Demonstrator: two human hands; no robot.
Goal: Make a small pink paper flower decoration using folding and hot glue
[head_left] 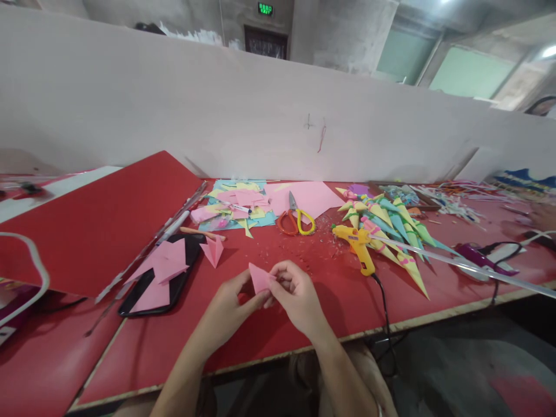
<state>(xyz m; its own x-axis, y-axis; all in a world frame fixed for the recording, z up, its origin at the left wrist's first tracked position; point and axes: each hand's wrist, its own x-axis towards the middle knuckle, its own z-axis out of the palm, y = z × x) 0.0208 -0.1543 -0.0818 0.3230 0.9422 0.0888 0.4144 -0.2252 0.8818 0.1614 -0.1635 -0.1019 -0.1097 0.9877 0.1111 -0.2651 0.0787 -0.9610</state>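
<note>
Near the front of the red table, a small folded pink paper is pinched between both hands. My left hand grips its lower left side with thumb and fingers. The right edge of the paper is in my right hand, whose fingertips are curled together. A folded pink paper piece stands just left of the hands. Farther left, several pink paper pieces lie on a black tray.
Scissors with red and yellow handles lie behind the hands, before paper scraps. A yellow glue gun with a long clear stick and black cord rests at right, beside paper cones. A red board leans at left.
</note>
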